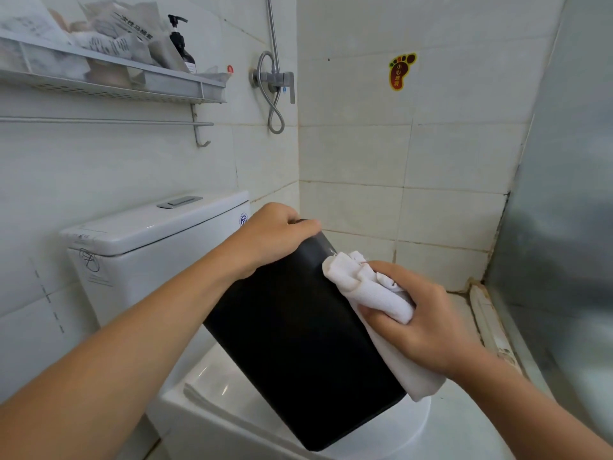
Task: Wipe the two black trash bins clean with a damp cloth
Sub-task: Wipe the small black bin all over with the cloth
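One black trash bin rests tilted on the closed toilet lid, its upper end leaning away from me. My left hand grips that upper end. My right hand is closed around a bunched white cloth, pressed against the bin's right upper edge, with a loose tail of cloth hanging down the bin's right side. Only this one bin is in view.
A white toilet lid lies under the bin, with the cistern behind it to the left. A wall shelf holds packets and a pump bottle. Shower valve and hose hang in the corner. A frosted glass panel stands on the right.
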Tool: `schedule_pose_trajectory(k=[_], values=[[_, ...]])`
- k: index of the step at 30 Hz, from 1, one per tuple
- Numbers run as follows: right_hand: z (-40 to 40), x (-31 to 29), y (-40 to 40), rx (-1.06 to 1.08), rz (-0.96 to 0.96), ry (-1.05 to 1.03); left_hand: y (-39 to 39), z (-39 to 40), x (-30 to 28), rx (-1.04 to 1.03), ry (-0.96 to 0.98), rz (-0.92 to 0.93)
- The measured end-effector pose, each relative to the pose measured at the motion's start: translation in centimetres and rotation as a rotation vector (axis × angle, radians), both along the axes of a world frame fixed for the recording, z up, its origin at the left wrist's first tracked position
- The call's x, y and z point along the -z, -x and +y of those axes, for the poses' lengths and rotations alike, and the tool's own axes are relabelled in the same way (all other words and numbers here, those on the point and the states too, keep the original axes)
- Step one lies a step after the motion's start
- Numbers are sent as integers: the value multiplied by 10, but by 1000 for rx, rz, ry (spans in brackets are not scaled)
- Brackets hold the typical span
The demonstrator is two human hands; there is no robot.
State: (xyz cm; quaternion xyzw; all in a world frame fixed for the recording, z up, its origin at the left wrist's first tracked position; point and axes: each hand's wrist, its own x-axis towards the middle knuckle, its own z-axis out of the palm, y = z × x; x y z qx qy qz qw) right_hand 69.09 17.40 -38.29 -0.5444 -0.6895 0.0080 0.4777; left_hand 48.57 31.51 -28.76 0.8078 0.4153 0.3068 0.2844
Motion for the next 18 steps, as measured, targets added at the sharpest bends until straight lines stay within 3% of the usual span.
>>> schedule_pose_trajectory(k=[6,12,18], values=[[-3,-7,-8,79,85,-8,-1,-2,-9,-2,137,-5],[-1,-15,-18,152,274,-52,4,-1,-9,156,96,-19],[8,-2,-5,195,221,-57,-4,4,4,154,-71,17]])
